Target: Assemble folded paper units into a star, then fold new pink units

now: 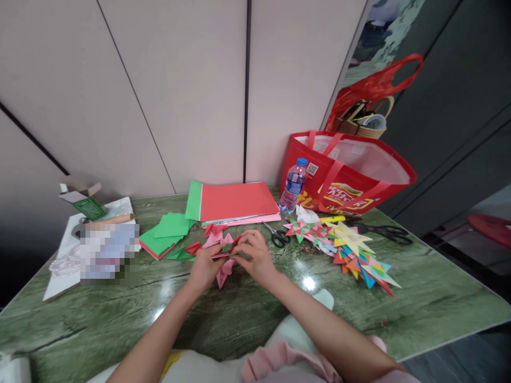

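Both my hands meet over the middle of the green marbled table [131,330], fingers pinched on a folded origami piece [227,248] of pink, green and red paper. My left hand [205,266] grips its left side. On the right side, my right hand [254,256] closes thumb and fingertips on it, hiding part of the folds. Pink folded points [224,274] show below and behind the hands; whether they join the held piece I cannot tell. Red folded pieces [194,248] and a green folded piece [180,254] lie just left of my left hand.
Coloured paper sheets [239,199] lie at the back, with green squares [171,225] to their left. Small scissors [278,235], a water bottle [294,186] and a red bag [351,170] stand or lie rightward. Several paper stars [355,255] and black scissors [385,233] are farther right.
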`<action>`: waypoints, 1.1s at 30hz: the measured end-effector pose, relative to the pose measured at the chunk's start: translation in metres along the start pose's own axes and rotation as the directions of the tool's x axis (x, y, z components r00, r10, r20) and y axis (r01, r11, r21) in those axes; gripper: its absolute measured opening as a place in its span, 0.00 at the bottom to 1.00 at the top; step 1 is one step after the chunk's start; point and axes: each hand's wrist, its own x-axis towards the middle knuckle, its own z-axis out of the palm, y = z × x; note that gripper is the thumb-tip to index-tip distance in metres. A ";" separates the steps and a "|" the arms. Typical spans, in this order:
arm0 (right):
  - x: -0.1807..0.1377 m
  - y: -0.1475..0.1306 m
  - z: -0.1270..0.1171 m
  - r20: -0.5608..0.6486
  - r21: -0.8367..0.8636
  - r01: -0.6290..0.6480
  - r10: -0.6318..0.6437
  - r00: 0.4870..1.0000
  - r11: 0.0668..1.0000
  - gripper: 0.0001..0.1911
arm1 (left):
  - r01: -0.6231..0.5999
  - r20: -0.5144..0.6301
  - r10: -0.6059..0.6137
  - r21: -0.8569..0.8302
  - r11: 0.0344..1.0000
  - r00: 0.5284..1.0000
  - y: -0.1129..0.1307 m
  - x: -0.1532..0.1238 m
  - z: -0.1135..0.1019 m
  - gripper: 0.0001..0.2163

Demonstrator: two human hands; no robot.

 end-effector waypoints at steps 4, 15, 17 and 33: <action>0.001 0.001 0.000 0.005 0.032 0.027 -0.027 1.000 0.999 0.01 | -0.013 -0.009 0.013 -0.001 1.000 1.000 0.000 -0.001 0.000 0.09; 0.002 -0.006 -0.003 -0.104 0.127 -0.061 0.075 0.992 0.990 0.01 | 0.070 -0.002 -0.071 -0.167 0.983 0.997 0.001 -0.002 0.004 0.10; 0.002 -0.005 -0.002 -0.113 0.108 -0.035 0.047 0.992 0.994 0.02 | 0.096 -0.001 -0.098 -0.187 0.978 0.995 0.005 -0.002 0.004 0.09; 0.001 0.005 0.003 -0.083 -0.010 0.073 -0.073 0.994 0.997 0.04 | 0.111 -0.079 -0.122 -0.132 0.985 0.989 0.008 -0.002 0.008 0.06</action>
